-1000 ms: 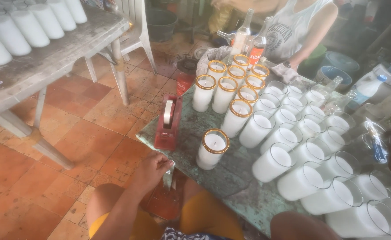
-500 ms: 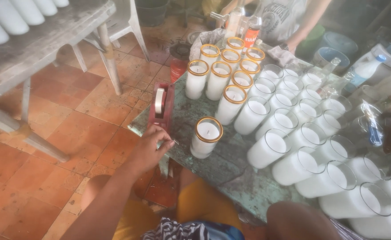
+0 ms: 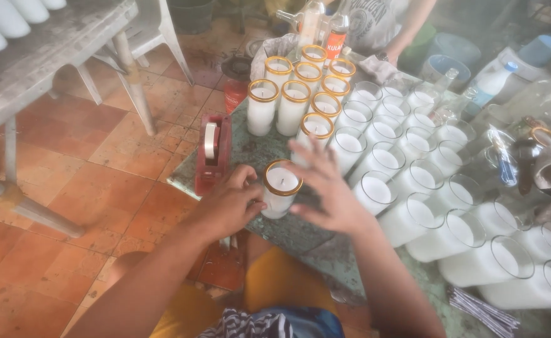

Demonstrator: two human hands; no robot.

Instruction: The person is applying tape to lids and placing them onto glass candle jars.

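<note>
Near the front edge of the worn green table (image 3: 250, 153), both my hands now meet at one glass candle (image 3: 280, 189). Half a second ago only my left hand was out there, reaching past the tape dispenser, and the candle stood alone; my right hand was not in sight at all. Now my left hand (image 3: 225, 205) curls against the candle's left side, thumb and fingertips touching the glass, while my right hand (image 3: 326, 188) has come in from the other side with the fingers spread wide, its thumb low against the glass. Neither hand is closed fully around it; I cannot tell whether the candle is lifted or standing on the table.

That candle is a short clear tumbler filled with white wax, a dark wick at its centre and a band of gold tape round its rim. It stands upright, apart from the rest, just to the right of the red tape dispenser (image 3: 213, 153), which sits at the table's left edge with its roll upright.

Behind my right hand, more gold-rimmed candles (image 3: 297, 100) stand bunched together, and plain-rimmed ones (image 3: 413, 156) run in rows to the right. Across the table, another person's arm (image 3: 413, 25) reaches down by two bottles (image 3: 325, 25).
</note>
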